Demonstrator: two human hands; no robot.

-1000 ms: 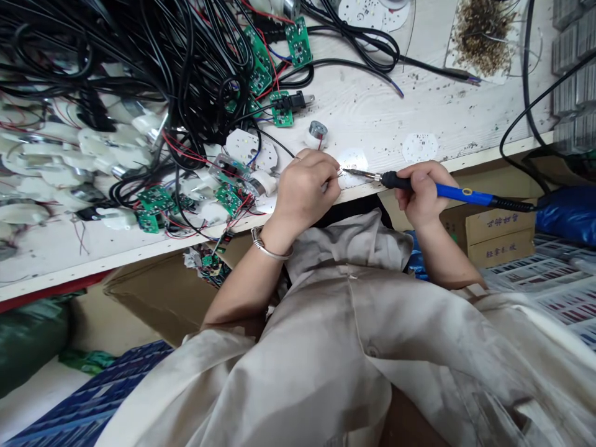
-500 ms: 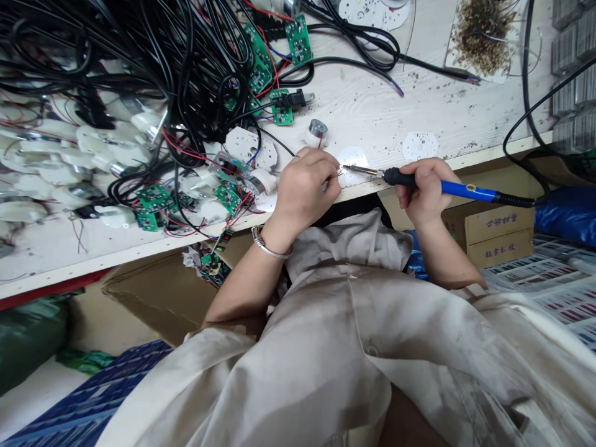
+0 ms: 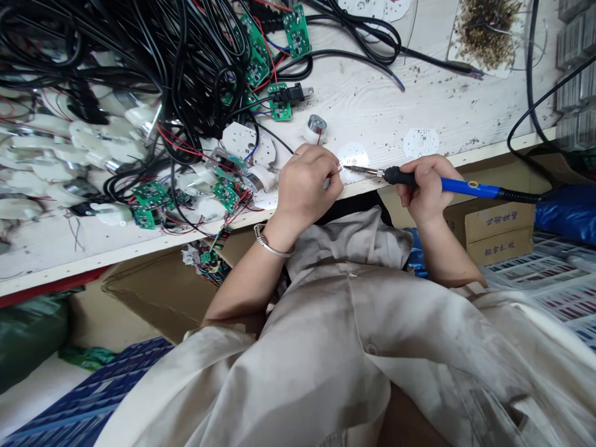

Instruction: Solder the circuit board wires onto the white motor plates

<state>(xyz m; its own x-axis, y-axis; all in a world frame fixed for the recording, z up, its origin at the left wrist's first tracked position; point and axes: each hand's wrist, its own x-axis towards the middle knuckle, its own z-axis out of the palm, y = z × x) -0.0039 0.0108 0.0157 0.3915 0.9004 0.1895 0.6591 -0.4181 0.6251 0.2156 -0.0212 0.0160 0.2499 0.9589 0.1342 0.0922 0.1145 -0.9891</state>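
Observation:
My right hand is wrapped round the blue and black handle of a soldering iron. Its metal tip points left and comes right up to the fingertips of my left hand. Those fingers are pinched together on thin reddish wires; the rest of what they may hold is hidden. Under the iron's tip lies a white LED board near the table edge. Just beyond my left hand a small motor with a silver can stands on the table, a red wire running down from it.
Another white LED board lies to the right. Black power cords, green circuit boards and white motor housings crowd the left. A brown-crusted pad sits at the back right. Cardboard boxes stand below the table.
The view has shifted slightly. Both hands keep their grips, with the iron's tip still by my left fingertips. A little more of the white LED board beneath shows.

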